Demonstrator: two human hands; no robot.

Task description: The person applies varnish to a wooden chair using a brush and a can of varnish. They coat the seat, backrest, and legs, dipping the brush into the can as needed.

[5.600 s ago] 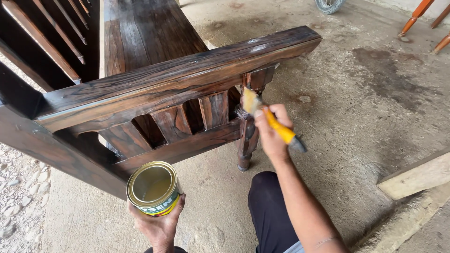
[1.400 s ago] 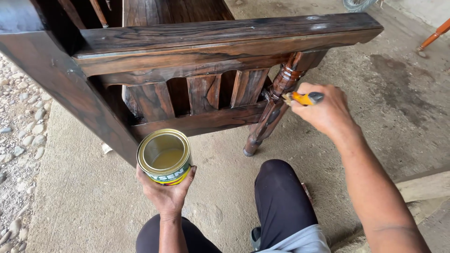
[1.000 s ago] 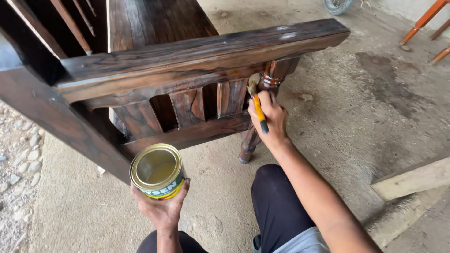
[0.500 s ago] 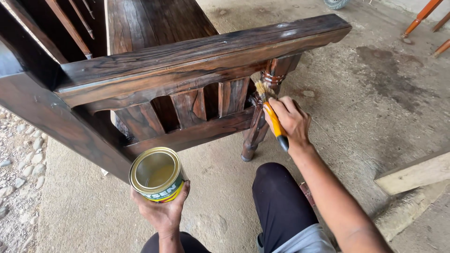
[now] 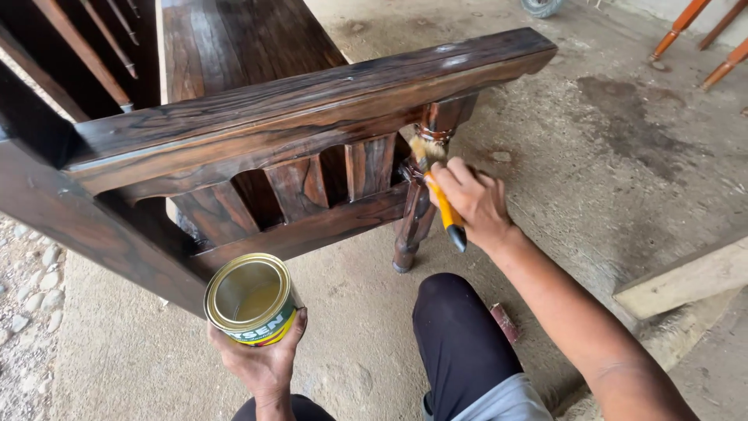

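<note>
My right hand [image 5: 471, 201] grips a yellow-handled paintbrush [image 5: 442, 204], bristles up against the turned front leg [image 5: 414, 214] of a dark-stained wooden bench [image 5: 296, 109], just under the armrest. My left hand [image 5: 261, 360] holds an open round tin can [image 5: 249, 300] from below, with yellowish liquid low inside it. The can sits in front of the bench's lower side rail. My knee in dark trousers [image 5: 456, 327] rests on the concrete between both hands.
Concrete floor [image 5: 623, 156] with a dark stain at the right. A pale wooden plank [image 5: 686, 277] lies at the right edge. Orange-brown furniture legs [image 5: 686, 27] stand at the top right. Gravel [image 5: 27, 312] borders the left side.
My right hand shifted the brush along the turned leg and now holds the bristles near its top. The left hand with the can stayed nearly in place.
</note>
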